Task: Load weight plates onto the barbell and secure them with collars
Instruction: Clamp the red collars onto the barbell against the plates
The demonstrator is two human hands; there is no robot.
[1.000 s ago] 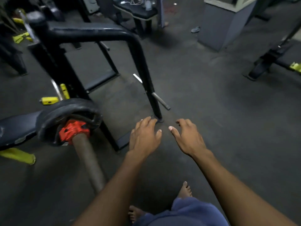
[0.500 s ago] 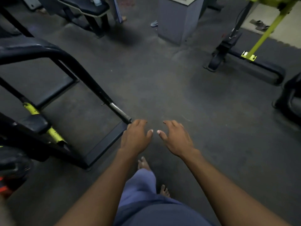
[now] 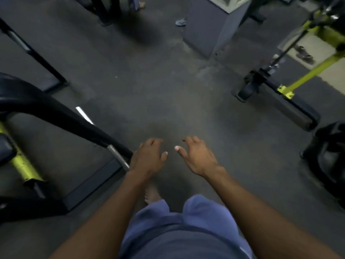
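My left hand (image 3: 148,158) and my right hand (image 3: 197,157) hang side by side in front of me above the dark rubber floor, palms down, fingers loosely curled, holding nothing. The barbell, its plate and the red collar are out of view. A black rack frame (image 3: 61,118) with a bare steel peg (image 3: 118,155) slants down to just left of my left hand. No loose weight plate or collar shows clearly.
A grey pillar (image 3: 211,30) stands ahead. A yellow and black machine (image 3: 280,86) sits at the right, with dark gear (image 3: 328,159) at the right edge. A yellow post (image 3: 20,165) of the rack is at the left. Open floor (image 3: 158,90) lies between.
My view has swung right, away from the barbell with its plate and red collar, which has left the frame. Both hands stay empty in front of me as I step forward.
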